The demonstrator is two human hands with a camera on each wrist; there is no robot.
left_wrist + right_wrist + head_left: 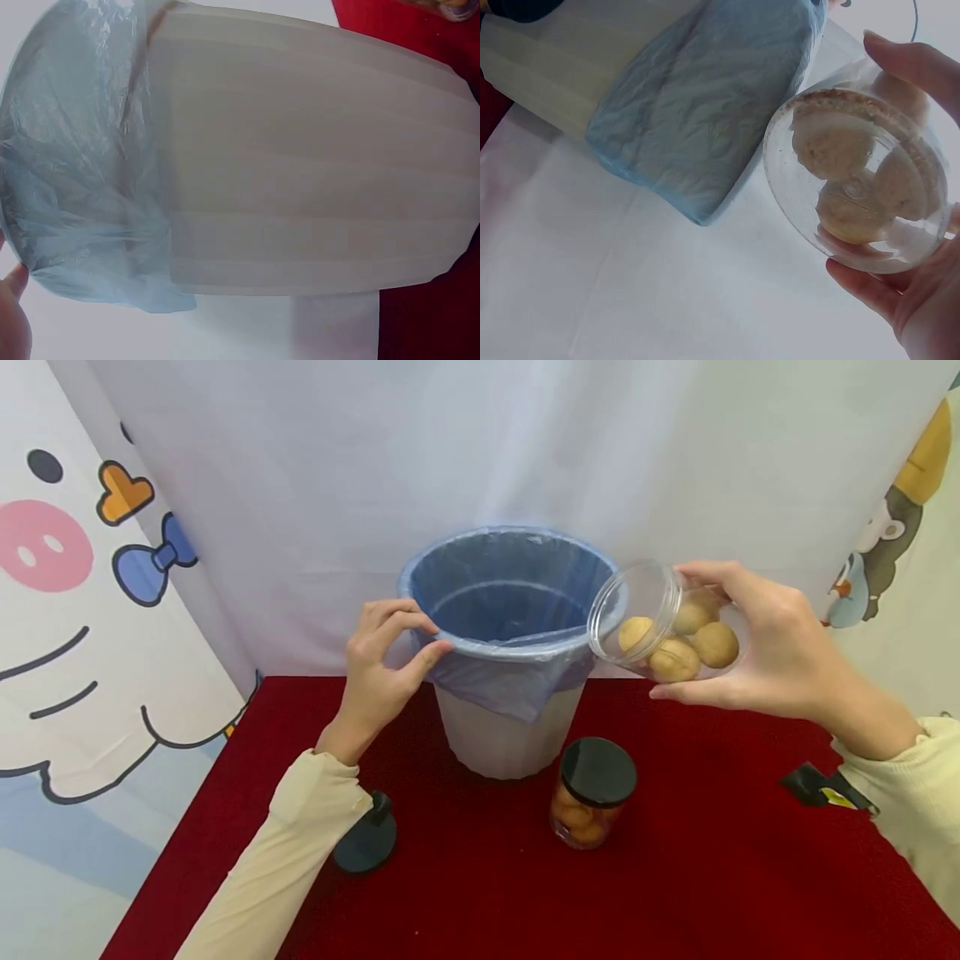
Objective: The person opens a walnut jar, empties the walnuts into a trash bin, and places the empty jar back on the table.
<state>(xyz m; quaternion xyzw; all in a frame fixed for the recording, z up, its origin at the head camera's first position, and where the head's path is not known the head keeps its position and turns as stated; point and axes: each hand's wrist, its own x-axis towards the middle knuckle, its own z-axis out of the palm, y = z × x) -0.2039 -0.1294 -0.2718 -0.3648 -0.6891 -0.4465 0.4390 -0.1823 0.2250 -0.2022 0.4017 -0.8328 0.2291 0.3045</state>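
A trash can with a pale ribbed body stands upright, lined with a blue plastic bag folded over its rim. My left hand pinches the bag-covered rim at the left; only its thumb side shows in the left wrist view. My right hand grips a clear plastic jar, lidless and tilted sideways with its mouth by the rim's right side. Several round tan pieces, walnuts or cookies, I cannot tell which, lie inside it. The right wrist view shows the jar's base and the pieces through it.
In front of the trash can, a second jar with a black lid stands holding similar round pieces. A loose black lid lies partly behind my left sleeve. Red cloth covers the table; a white curtain hangs behind.
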